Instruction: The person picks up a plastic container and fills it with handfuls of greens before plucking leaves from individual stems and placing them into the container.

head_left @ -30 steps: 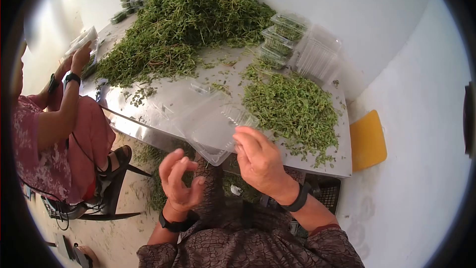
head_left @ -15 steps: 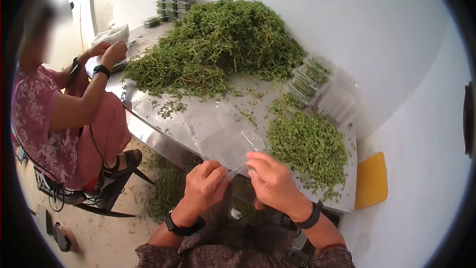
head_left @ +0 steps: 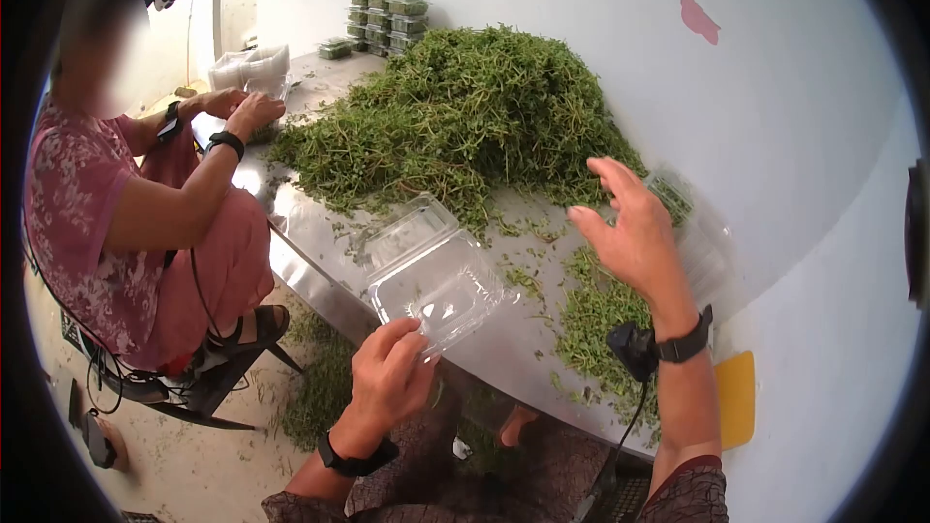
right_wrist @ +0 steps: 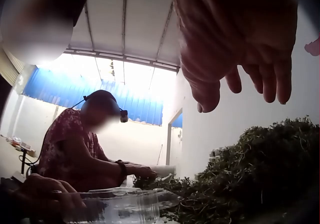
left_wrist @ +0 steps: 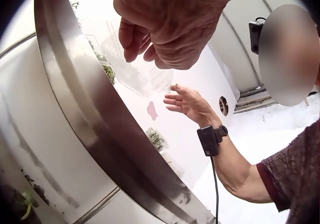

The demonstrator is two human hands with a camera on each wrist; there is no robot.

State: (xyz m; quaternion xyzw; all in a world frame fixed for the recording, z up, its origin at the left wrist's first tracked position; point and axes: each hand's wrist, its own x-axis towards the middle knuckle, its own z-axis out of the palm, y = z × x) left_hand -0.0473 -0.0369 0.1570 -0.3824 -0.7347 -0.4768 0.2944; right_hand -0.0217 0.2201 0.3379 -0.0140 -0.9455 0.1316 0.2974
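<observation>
Fingers (head_left: 395, 337) of the left hand (head_left: 381, 383) pinch the near edge of a clear plastic container (head_left: 441, 292), its hinged lid folded back, at the front edge of a shiny metal surface (head_left: 499, 358); whether the container touches the metal, I cannot tell. The right hand (head_left: 635, 234) is raised over the smaller heap of greens (head_left: 603, 315), fingers extended and thumb held wide apart from them. Just beyond that hand are a filled box (head_left: 671, 196) and nested clear containers (head_left: 707, 254), partly hidden. A tall mound of leafy stems (head_left: 484, 126) spreads across the middle, with stacked filled boxes (head_left: 389, 19) behind it. To the left sits another person (head_left: 145, 199) in pink, hands near the mound's edge. A yellow panel (head_left: 736, 397) stands at right.
</observation>
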